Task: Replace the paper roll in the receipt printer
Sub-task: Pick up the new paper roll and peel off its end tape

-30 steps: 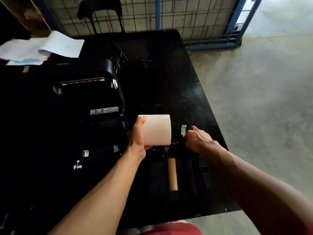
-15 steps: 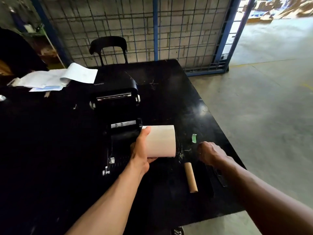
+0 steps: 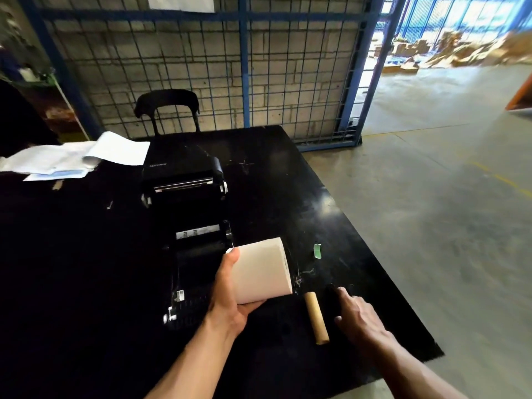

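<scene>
Black table (image 3: 86, 254): fills the lower left of the view, bearing all items. Receipt printer (image 3: 190, 203): black, near table centre, lid standing open toward 12 o'clock, paper bay exposed and with no roll seated in it. Loose white papers (image 3: 80, 156): at 10 o'clock from the printer. New paper roll (image 3: 262, 269): white, full, raised clear of the table at 4 o'clock from the printer bay, just beside its right edge. Left hand (image 3: 230, 295): clasped round the roll, thumb on its near end face, palm beneath. Right hand (image 3: 357, 315): fingers spread and slack, holding nothing, lowered to the table at 4 o'clock from the roll; a second ago it was pinched on the green strip. Empty cardboard core (image 3: 316, 318): lying flat, just left of the right hand. Green tape strip (image 3: 317, 251): now lying alone on the table at 2 o'clock from the roll. Judgement: seal appears peeled and discarded; roll looks ready to drop into the bay
</scene>
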Motion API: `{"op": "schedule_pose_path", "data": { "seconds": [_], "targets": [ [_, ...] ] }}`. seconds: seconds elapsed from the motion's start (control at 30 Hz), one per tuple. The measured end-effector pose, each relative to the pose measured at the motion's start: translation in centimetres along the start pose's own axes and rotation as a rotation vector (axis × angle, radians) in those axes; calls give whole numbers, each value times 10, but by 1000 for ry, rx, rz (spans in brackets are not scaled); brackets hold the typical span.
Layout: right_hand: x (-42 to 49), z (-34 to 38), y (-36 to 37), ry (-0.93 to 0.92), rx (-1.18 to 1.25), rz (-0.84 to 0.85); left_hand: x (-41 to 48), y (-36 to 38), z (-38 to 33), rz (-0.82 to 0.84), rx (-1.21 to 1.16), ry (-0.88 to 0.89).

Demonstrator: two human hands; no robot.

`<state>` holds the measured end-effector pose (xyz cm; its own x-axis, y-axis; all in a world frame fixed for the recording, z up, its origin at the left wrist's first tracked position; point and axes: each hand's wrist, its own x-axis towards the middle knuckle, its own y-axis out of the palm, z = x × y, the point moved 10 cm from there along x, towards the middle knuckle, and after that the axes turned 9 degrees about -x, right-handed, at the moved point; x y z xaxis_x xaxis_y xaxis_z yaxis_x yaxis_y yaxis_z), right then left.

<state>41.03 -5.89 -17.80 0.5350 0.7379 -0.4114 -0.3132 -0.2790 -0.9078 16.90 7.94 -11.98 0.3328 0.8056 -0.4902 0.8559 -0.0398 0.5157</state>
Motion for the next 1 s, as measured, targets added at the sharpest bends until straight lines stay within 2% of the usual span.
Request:
{"op": "schedule_pose_path", "data": {
  "seconds": [0.13, 0.2, 0.33, 0.43, 0.53, 0.8, 1.0],
  "targets": [
    [8, 1, -16, 62, 123, -5, 13, 3, -12, -10, 11, 27],
    [12, 7, -42, 65, 254, -69, 17, 8, -17, -18, 11, 26],
    [13, 22, -111, 68, 774, -257, 21, 19, -25, -26, -29, 7],
    [13, 52, -145, -19, 1189, -223, 21, 21, -32, -39, -46, 2],
    [2, 81, -169, -94, 1417, -243, 17, 21, -41, -51, -50, 16],
    [-45, 116, -169, -112, 1509, -355, -12, 8, -60, -61, -79, 19],
    [-79, 132, -158, -120, 1594, -344, -38, -11, -63, -50, -84, 24]
  ]
}}
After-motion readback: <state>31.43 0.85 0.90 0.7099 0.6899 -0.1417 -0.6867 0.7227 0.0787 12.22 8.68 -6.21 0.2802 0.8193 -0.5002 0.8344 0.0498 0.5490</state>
